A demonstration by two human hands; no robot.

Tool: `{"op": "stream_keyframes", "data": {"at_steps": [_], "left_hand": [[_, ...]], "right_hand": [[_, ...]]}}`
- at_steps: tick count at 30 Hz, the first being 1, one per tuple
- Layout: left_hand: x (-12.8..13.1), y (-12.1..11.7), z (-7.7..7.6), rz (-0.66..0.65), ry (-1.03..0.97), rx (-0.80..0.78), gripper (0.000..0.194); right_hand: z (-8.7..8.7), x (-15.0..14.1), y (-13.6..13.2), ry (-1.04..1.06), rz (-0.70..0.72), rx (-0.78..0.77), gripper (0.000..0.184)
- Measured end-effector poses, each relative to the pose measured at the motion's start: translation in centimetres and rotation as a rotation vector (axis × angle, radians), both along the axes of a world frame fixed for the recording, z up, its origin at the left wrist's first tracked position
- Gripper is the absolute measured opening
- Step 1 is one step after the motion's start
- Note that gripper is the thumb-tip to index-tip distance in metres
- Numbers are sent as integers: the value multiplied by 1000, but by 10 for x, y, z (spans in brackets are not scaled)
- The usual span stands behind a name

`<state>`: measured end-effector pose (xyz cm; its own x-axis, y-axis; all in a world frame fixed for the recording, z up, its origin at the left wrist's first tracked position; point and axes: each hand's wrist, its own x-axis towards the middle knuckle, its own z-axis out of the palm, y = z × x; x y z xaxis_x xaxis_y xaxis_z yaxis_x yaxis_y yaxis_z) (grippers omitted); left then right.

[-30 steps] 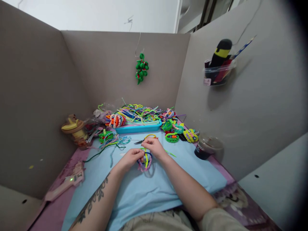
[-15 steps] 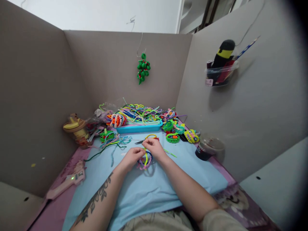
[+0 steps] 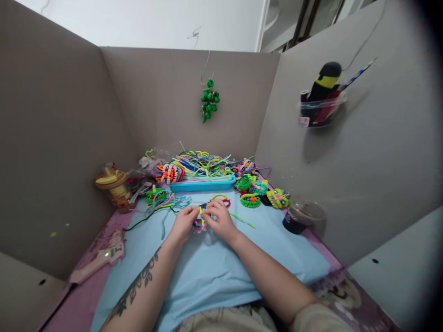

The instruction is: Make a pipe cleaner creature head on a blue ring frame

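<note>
Both hands pinch a small looped piece of pipe cleaners [image 3: 200,225], purple-pink and yellow, above the blue cloth. My left hand [image 3: 186,223] grips it from the left, fingers closed. My right hand [image 3: 220,219] is closed on the yellow strand from the right, its fingertips close to those of the left. The fingers hide much of the piece. Just beyond the hands lie scissors [image 3: 226,203] with red and yellow handles, partly covered by the right hand. A lime-green pipe cleaner [image 3: 244,220] lies right of the right hand.
A blue tray [image 3: 202,185] heaped with pipe cleaners stands at the back. Finished fuzzy figures [image 3: 249,200] sit to its right, a green one [image 3: 156,195] to its left. A pink glue gun [image 3: 100,262] with a lit green light lies left; a dark cup [image 3: 294,221] stands right.
The hands have come down and closer together, slightly left. The piece's blue and purple loop, plainly visible before, is now mostly hidden. The whole view has shifted a little.
</note>
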<state>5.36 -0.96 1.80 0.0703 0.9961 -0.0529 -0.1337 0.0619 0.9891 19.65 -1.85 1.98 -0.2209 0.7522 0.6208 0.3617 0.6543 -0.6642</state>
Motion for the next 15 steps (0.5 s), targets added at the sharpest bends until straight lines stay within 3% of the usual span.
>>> {"op": "stream_keyframes", "data": {"at_steps": [6, 10, 15], "left_hand": [[-2, 0, 2, -24, 54, 51, 23], [-1, -2, 4, -56, -19, 60, 21], [-1, -3, 3, -81, -52, -9, 28]], "right_hand": [[-9, 8, 15, 194, -102, -135, 14], [-15, 9, 22, 134, -60, -264, 9], [-15, 8, 21, 100, -42, -263, 10]]}}
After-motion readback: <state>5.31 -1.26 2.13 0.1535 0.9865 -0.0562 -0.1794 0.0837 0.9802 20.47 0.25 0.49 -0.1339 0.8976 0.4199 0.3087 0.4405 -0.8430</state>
